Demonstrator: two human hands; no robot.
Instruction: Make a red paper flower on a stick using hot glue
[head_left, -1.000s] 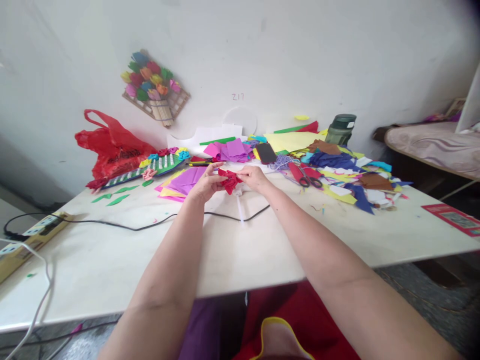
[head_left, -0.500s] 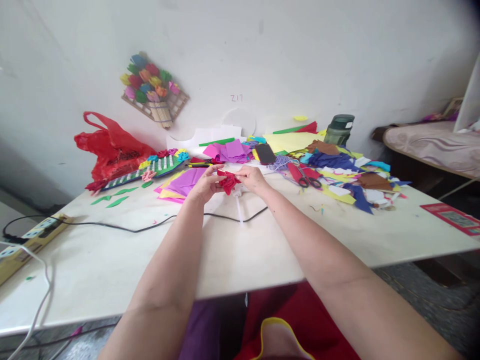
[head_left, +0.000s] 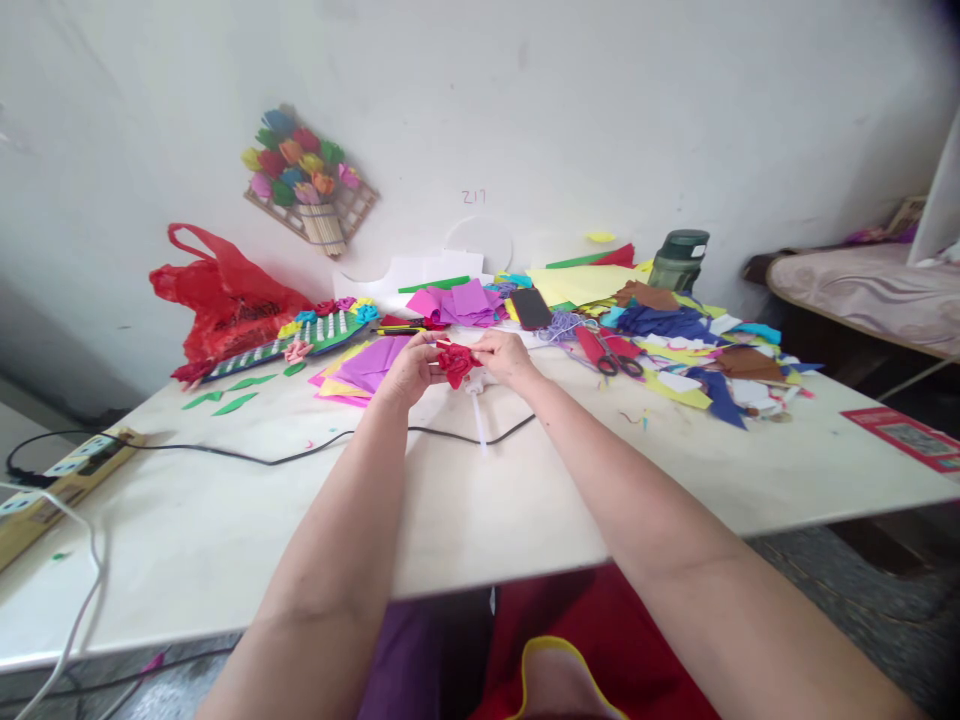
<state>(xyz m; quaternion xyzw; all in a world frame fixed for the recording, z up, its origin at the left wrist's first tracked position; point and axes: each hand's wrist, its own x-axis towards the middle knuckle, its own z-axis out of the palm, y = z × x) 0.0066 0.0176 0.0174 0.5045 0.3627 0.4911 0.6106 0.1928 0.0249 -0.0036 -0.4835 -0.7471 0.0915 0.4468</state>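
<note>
Between my hands, above the middle of the table, is a red paper flower. My left hand grips its left side with thumb and fingers. The fingertips of my right hand pinch its right edge. Just below the flower lies a white glue gun with a clear glue stick pointing toward me; its front is partly hidden by the flower and my right hand. Purple paper sheets over yellow and pink ones are stacked left of my left hand.
A black cord crosses the table to a power strip. Scissors, a phone and paper scraps lie right and behind. Finished flowers on a green board and a red bag are left. A bottle stands behind.
The red flower has turned slightly in my fingers, and its petals look more spread. Both hands remain in nearly the same place.
</note>
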